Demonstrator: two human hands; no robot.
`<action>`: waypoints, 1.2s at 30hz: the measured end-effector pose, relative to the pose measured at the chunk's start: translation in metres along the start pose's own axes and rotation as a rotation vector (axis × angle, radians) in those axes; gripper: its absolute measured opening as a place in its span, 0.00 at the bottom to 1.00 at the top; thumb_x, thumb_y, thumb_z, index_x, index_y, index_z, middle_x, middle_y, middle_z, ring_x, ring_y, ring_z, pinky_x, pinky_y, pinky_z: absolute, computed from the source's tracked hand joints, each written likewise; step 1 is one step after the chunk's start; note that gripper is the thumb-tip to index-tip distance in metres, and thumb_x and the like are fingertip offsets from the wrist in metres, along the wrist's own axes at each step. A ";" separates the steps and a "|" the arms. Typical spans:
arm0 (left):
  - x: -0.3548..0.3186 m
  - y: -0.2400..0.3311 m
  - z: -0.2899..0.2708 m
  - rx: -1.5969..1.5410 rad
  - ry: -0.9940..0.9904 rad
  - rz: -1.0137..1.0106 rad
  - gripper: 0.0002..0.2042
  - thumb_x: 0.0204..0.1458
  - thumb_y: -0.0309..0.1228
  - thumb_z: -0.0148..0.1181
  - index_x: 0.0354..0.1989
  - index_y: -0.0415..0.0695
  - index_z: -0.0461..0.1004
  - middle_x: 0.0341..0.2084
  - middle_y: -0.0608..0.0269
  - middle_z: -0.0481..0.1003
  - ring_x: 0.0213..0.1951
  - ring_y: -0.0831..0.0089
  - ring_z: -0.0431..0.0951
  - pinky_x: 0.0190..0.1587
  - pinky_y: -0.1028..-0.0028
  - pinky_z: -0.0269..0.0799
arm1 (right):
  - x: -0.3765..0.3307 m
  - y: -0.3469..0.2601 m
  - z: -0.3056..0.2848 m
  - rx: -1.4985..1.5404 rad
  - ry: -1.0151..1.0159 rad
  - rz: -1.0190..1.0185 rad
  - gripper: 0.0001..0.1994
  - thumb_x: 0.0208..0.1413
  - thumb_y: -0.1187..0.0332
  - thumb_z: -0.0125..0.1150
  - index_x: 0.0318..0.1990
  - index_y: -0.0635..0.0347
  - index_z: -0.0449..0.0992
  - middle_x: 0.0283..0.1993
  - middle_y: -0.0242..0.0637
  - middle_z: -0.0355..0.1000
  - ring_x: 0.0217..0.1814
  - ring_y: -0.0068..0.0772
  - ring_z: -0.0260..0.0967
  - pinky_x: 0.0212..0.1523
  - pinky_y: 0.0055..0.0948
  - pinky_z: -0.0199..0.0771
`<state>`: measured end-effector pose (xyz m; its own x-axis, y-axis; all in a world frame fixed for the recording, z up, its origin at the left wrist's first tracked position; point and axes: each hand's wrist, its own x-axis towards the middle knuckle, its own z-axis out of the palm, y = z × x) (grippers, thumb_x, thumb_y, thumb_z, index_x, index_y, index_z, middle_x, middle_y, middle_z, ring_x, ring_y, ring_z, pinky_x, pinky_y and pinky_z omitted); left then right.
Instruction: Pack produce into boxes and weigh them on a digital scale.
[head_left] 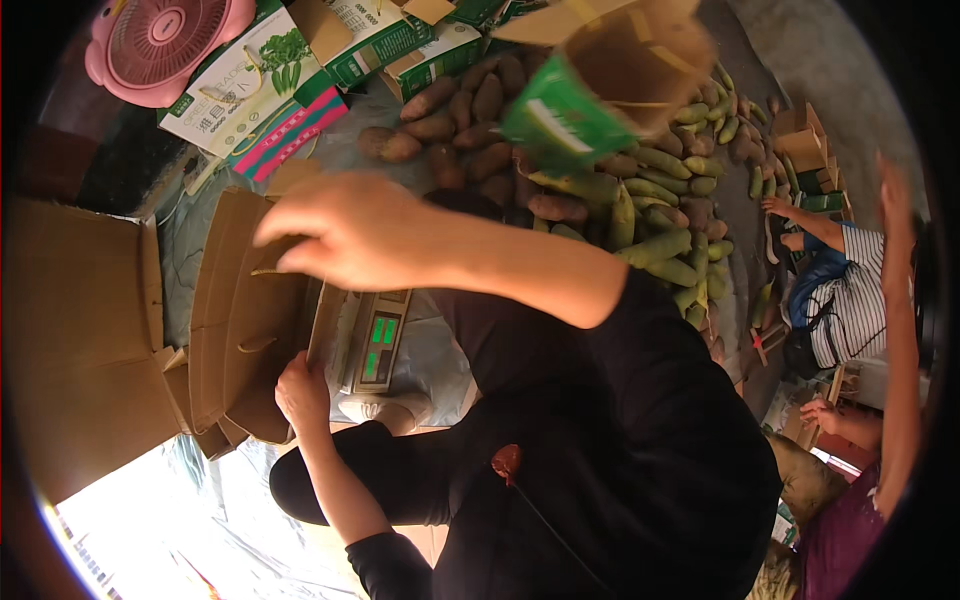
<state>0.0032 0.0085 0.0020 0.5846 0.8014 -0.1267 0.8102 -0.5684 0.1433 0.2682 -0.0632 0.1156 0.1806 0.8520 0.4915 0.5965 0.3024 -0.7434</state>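
An open brown cardboard box [235, 320] with a cord handle stands to my left. My left hand [303, 395] pinches the edge of one of its flaps at the near side. My right hand [365, 232] reaches across above the box, its thumb and bent fingers apart and nothing visible between them; it is slightly blurred. Beside the box is a digital scale [380, 345] with a lit green display, partly behind a flap. Whether the box rests on the scale, I cannot tell.
Beyond my arm lies a pile of reddish-brown tubers [485, 100] and long green vegetables [660, 245]. A blurred green carton [570, 115] hangs above it. A pink fan [165, 35] and printed cartons [255, 80] stand far left. People, one in a striped shirt [850, 290], are at right.
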 end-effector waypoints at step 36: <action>0.008 0.007 0.001 -0.237 -0.137 -0.088 0.13 0.49 0.27 0.56 0.42 0.34 0.73 0.33 0.48 0.77 0.36 0.57 0.78 0.41 0.65 0.70 | -0.462 0.075 -0.144 -0.694 -0.037 1.260 0.09 0.48 0.65 0.58 0.36 0.57 0.73 0.37 0.41 0.71 0.43 0.45 0.69 0.41 0.39 0.70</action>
<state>0.0134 0.0113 0.0013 0.5258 0.8040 -0.2778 0.8349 -0.4253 0.3493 0.3424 -0.4957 -0.1018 0.8514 0.4037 -0.3349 0.3129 -0.9034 -0.2933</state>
